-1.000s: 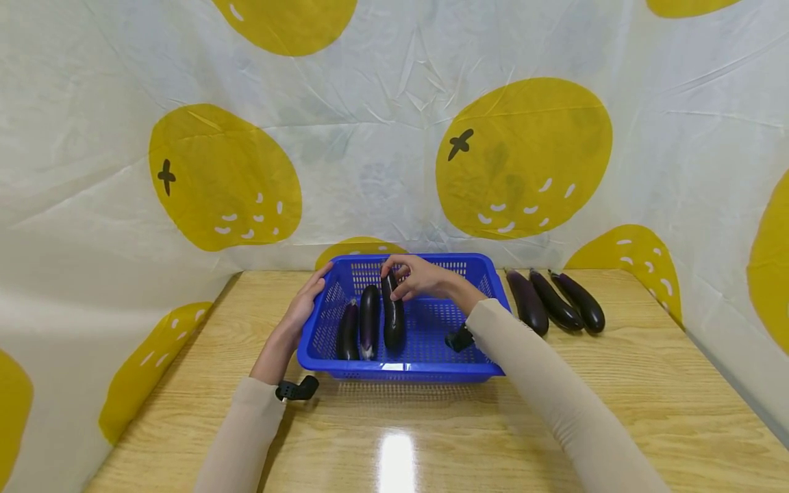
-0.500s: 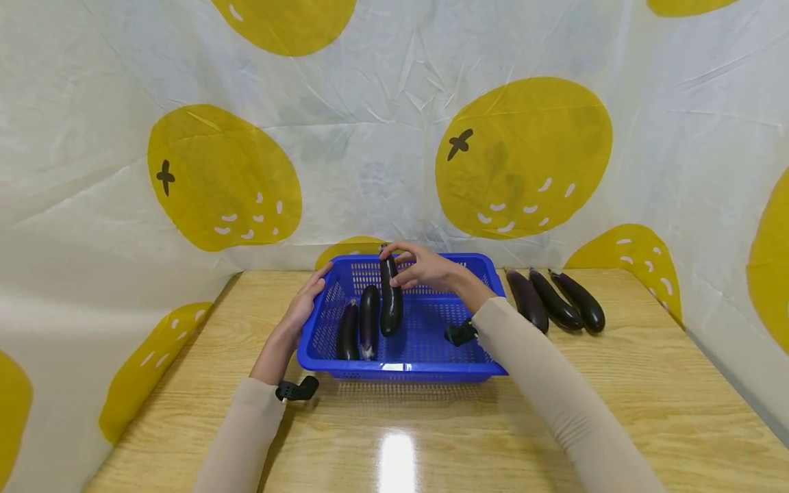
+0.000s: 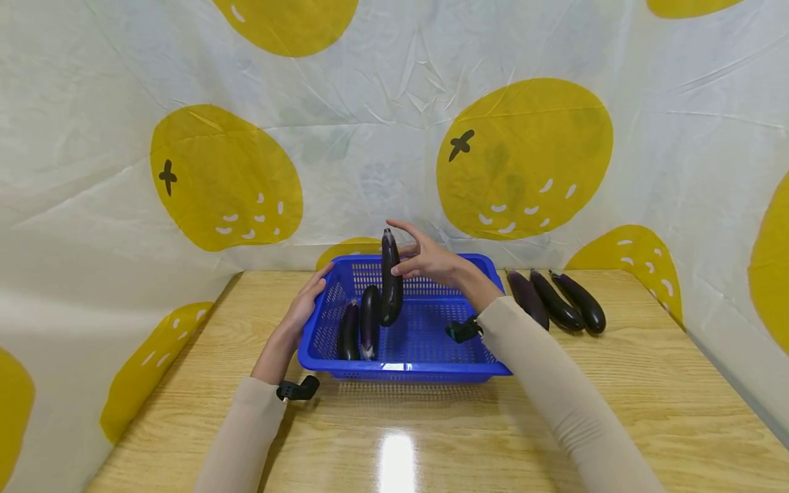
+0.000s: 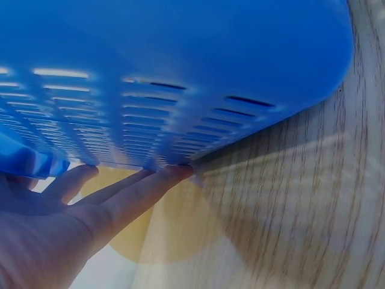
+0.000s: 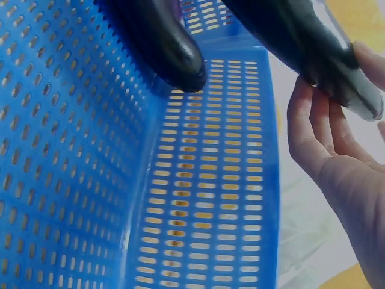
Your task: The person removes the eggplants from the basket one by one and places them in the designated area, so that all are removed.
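The right hand pinches a long, glossy, dark-purple eggplant over a blue perforated plastic basket, the left hand resting straight fingers against its left side; too light a pinch could drop the eggplant.

The left hand lies with fingers nearly straight, while the right hand pinches, thumb opposing fingers.

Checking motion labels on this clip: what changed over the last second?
The right hand kept its grip on one eggplant and moved up; its stem end now shows above the far rim of the blue perforated basket. Nothing else was picked up or let go. Unchanged: left hand at the basket's left side, two eggplants inside, three eggplants on the wooden table.
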`<state>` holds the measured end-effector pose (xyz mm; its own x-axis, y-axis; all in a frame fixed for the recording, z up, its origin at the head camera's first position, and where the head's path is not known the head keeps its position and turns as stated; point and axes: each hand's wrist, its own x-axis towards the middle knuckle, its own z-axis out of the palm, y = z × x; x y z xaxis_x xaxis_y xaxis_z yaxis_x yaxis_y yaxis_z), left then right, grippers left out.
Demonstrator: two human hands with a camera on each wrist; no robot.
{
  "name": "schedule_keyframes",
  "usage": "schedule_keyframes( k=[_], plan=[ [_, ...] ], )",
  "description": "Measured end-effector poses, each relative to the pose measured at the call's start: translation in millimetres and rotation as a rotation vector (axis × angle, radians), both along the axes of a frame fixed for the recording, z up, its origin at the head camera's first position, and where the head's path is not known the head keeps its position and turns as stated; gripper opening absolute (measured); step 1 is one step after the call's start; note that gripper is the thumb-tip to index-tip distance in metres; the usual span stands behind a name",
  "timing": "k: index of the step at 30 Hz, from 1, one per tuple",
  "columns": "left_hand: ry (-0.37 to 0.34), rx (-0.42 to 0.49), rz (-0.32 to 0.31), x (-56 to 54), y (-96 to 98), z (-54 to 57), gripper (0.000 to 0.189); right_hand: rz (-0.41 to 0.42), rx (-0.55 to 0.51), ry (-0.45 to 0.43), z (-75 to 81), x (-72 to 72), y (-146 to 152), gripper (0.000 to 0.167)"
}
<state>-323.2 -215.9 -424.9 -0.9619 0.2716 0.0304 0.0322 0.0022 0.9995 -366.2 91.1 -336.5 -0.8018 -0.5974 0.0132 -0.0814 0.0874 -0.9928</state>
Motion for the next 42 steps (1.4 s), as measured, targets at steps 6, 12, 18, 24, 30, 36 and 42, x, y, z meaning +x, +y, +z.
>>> schedule_keyframes(
  k=[6,12,18,24,30,36,42],
  plan=[
    [-0.013,0.007,0.004,0.2,0.7,-0.1,0.052,-0.028,-0.019,0.010,8.8,3.3,5,0.097],
    [-0.009,0.009,-0.005,0.0,0.1,-0.9,0.052,-0.045,-0.053,0.023,15.7,6.5,13,0.093],
    [-0.021,0.018,0.003,-0.4,-0.3,-1.4,0.052,-0.089,-0.079,0.038,22.5,12.7,24,0.091],
    [-0.030,0.015,0.010,0.9,-1.2,-2.2,0.051,-0.135,-0.086,0.053,29.8,20.6,41,0.082],
    [-0.016,-0.002,0.003,2.2,-2.4,-3.5,0.052,-0.136,-0.142,0.083,35.6,26.3,61,0.060],
    [-0.011,0.006,-0.007,2.0,-2.0,-4.1,0.052,-0.152,-0.148,0.139,40.7,33.0,82,0.047],
    [-0.005,0.003,-0.009,1.3,-0.9,-4.2,0.053,-0.193,-0.131,0.155,46.5,42.7,100,0.048]
  ],
)
